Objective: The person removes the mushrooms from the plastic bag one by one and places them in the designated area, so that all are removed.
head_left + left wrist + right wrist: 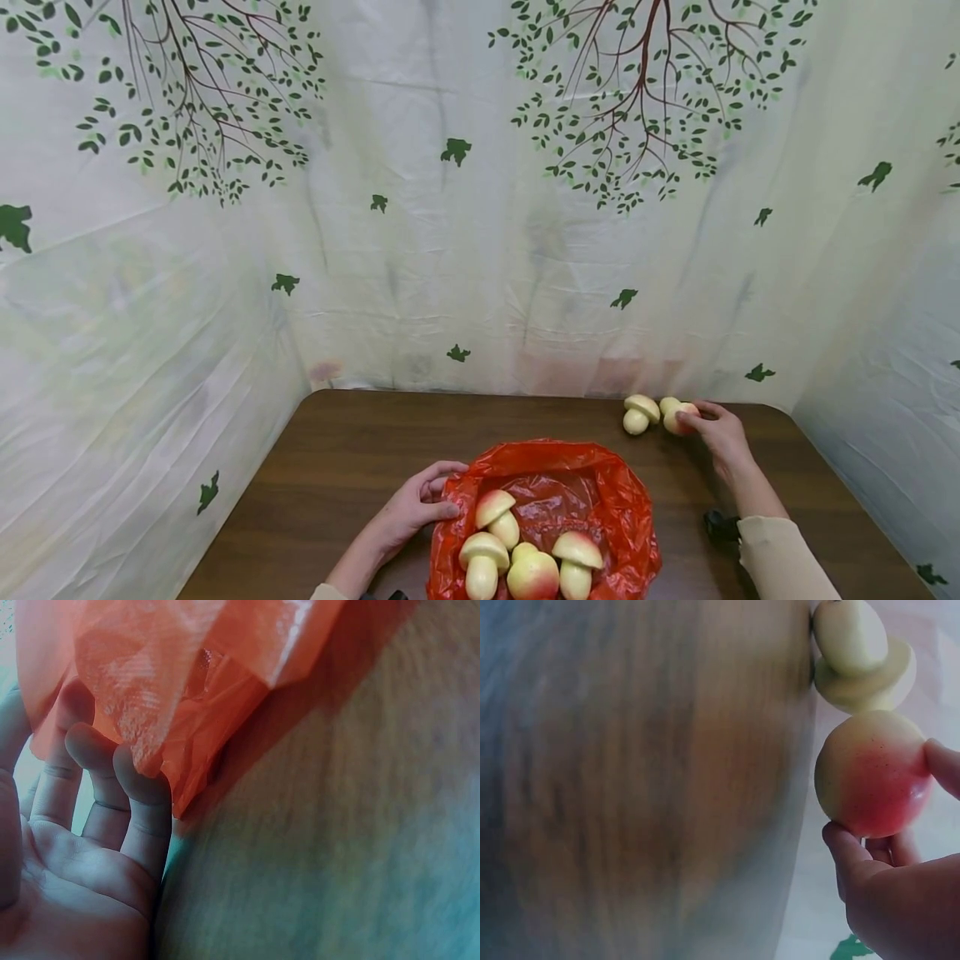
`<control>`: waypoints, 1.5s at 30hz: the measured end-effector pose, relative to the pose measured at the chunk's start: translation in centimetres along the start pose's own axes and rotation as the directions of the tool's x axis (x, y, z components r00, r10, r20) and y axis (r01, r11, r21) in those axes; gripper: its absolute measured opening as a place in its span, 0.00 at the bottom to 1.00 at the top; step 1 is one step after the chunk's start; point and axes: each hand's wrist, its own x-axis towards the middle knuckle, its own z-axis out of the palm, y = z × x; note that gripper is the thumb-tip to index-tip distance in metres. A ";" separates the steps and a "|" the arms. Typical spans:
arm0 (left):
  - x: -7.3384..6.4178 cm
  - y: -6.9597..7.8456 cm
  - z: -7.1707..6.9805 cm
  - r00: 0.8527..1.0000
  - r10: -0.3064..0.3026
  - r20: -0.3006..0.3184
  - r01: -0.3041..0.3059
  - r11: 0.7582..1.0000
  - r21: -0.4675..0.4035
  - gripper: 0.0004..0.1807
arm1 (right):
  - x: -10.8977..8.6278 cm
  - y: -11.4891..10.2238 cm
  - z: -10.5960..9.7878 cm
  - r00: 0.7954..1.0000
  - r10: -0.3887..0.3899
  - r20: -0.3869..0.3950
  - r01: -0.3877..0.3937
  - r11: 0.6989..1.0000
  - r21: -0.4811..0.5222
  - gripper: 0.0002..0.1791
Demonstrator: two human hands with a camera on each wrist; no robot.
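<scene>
My left hand (416, 500) pinches the left rim of a red plastic bag (637, 508), which stands with its mouth wide apart near the front of the table. In the left wrist view, curled fingertips (142, 780) meet the bag's thin film (217, 727). Several cream toy mushrooms (482, 560) with rosy caps lie inside the bag. At the table's far right edge, my right hand (723, 435) holds another mushroom (678, 417) by its red-tinged cap (877, 772), thumb on one side and fingers on the other. Just left of it lies a pale mushroom (640, 414).
The dark wooden table (360, 433) has its far edge against a pale hanging cloth (465, 267) printed with leaves and branches. Similar cloth hangs at both sides. A small black device (720, 527) sits at my right wrist.
</scene>
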 end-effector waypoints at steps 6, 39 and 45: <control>0.0 -0.1 0.0 1.000 -0.001 0.000 0.001 1.000 0.002 0.31 | 0.2 0.2 0.2 1.000 0.026 0.018 -0.025 1.000 -0.012 0.39; 0.1 -0.2 0.0 1.000 -0.022 -0.021 0.022 1.000 0.013 0.30 | 0.1 -0.3 0.5 0.999 0.005 0.047 -0.004 1.000 -0.019 0.40; 0.1 -0.2 0.0 1.000 0.000 -0.014 0.001 1.000 0.020 0.32 | -0.3 -1.1 0.3 1.000 -0.012 0.025 0.012 1.000 0.002 0.43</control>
